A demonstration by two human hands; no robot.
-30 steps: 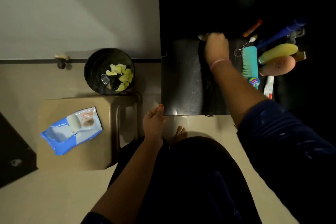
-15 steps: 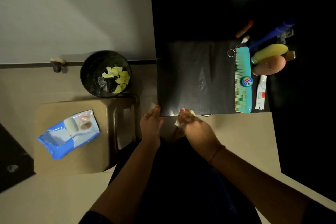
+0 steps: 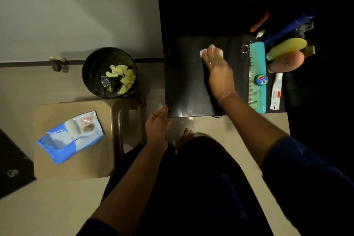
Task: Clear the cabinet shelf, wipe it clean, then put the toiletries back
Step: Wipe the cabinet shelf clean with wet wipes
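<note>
1. So we're in the wiping stage. The right hand (image 3: 217, 71) is out on the dark shelf (image 3: 183, 86), fingers pressed down on a crumpled white wipe (image 3: 212, 50) near the shelf's back edge, about mid-width. The wipe pokes out from under the fingertips, so it looks pressed flat rather than bunched in a fist.

2. The left hand (image 3: 158, 125) just rests at the shelf's front-left corner, fingers relaxed and straight-ish, thumb tip touching the edge. It's holding nothing, probably just bracing.

3. The shelf isn't fully cleared, tbh. The toiletries are bunched along the right edge: teal comb (image 3: 257, 76) with a little round tin (image 3: 261, 79) sitting on it, a white tube (image 3: 276, 92) just beside that, a yellow bottle (image 3: 287, 48) and a brownish bottle (image 3: 286, 61) toward the back-right corner, plus a blue handled thing (image 3: 287, 28) and an orange pen-like item (image 3: 260, 21) behind them.

4. My guess: the left and middle are getting wiped now, while the strip under the toiletries hasn't been touched.

5. Left to do: shift that lot over, wipe the right side, then lay everything back out.

6. Off the shelf: a wipes pack (image 3: 70, 136) on the stool (image 3: 92, 159), and a bin (image 3: 109, 73) with yellowish scraps in it.
</note>
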